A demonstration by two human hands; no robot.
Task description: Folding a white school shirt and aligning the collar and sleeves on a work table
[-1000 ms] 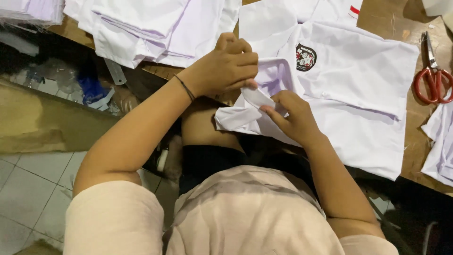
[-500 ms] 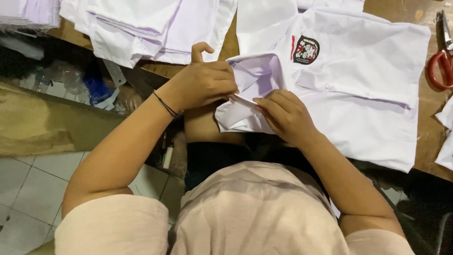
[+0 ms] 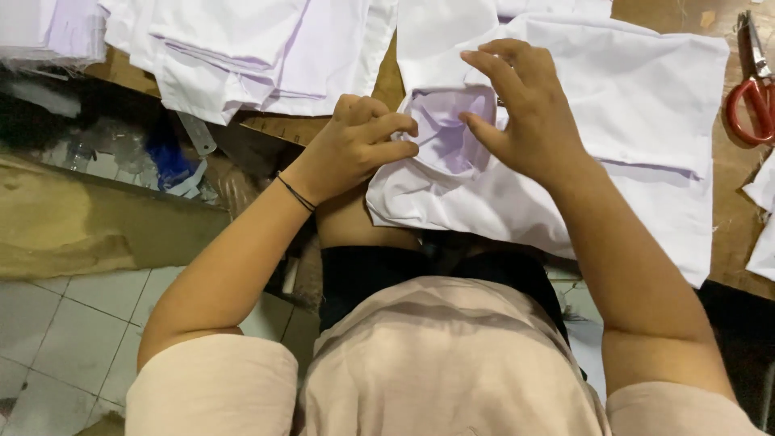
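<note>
Hands have swapped roles compared with a second ago. Back then the right hand (image 3: 529, 121) was down low at the near edge of the white shirt (image 3: 638, 97), pinching a folded bit, and a dark badge on the chest was in plain sight. Now that hand has come up and spread over the cloth, fingers loose and open, thumb tucked into the bunched-up sleeve opening (the badge is gone from view, probably under the palm, can't say for sure). The left hand (image 3: 359, 141) has barely moved: fingers curled shut, pinching the rumpled edge of the same bunch.

So my read is the sleeve part is being opened up or turned rather than just folded flat, and it's mid-way, since the fabric is more crumpled now than it was.

Shirt sits on the wooden table (image 3: 722, 202), near edge hanging over toward the person's lap. Stack of folded white garments (image 3: 242, 48) lies off to the left, red-handled scissors (image 3: 751, 93) at the far right, both untouched.
</note>
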